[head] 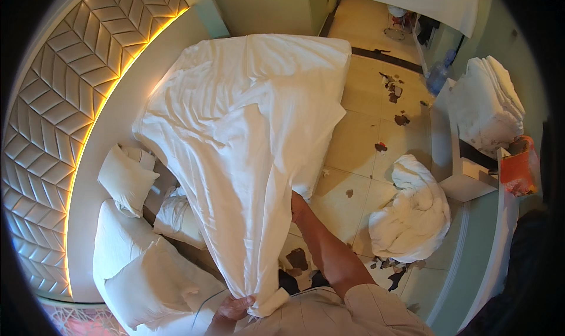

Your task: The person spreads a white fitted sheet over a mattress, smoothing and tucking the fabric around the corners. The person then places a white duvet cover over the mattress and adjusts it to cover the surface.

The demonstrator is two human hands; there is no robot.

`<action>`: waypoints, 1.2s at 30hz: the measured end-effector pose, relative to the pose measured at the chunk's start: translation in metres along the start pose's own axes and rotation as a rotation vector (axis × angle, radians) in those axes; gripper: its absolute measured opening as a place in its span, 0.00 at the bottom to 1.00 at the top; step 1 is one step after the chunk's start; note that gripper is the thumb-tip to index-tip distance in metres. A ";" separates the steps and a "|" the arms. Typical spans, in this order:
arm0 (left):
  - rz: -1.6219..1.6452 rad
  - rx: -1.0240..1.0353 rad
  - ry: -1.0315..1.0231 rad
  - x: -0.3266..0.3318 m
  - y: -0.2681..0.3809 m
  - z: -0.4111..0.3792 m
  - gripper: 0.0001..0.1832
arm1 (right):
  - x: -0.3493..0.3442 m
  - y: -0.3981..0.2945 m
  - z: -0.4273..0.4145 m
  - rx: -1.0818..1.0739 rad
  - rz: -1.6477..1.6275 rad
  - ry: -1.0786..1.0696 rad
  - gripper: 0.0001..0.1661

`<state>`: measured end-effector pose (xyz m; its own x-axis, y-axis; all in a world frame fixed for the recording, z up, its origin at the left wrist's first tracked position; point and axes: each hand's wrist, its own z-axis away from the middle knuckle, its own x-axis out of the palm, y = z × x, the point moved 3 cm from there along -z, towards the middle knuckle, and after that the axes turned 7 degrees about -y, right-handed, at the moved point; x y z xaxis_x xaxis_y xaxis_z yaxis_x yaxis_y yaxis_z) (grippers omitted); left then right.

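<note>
A white bed sheet (247,159) lies loose and wrinkled over a bed mattress (346,66), its near end drawn up towards my body in long folds. Close to my waist at the bottom centre, my left hand (236,307) grips the gathered end of the cloth, thumb on top. My right arm reaches forward along the sheet's right edge; of my right hand (298,205) only the part near the wrist shows, and the fingers are hidden behind the cloth.
Pillows (128,177) lie between the beds, and another pillow (152,285) rests on a second bed at lower left. A bundled white duvet (410,212) and dark scraps (393,91) lie on the tiled floor. At right are folded bedding (485,102), an orange bag (516,170) and a water bottle (438,77).
</note>
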<state>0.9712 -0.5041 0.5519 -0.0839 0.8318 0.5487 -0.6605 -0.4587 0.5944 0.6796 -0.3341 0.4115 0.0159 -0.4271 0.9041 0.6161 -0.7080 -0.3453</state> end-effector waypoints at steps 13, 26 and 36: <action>0.126 0.033 -0.034 -0.051 -0.036 -0.009 0.40 | -0.171 0.026 0.065 0.011 0.289 0.486 0.14; 0.090 0.232 0.032 0.030 0.022 0.013 0.46 | -0.124 -0.006 -0.035 -0.407 0.281 0.578 0.15; 0.148 0.270 -0.004 0.024 0.020 0.022 0.46 | -0.015 -0.089 -0.068 -0.273 0.458 0.233 0.20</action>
<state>0.9728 -0.5004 0.5893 -0.1608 0.7490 0.6428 -0.4190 -0.6415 0.6426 0.5708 -0.3026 0.4114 0.0400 -0.8145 0.5788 0.3612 -0.5283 -0.7684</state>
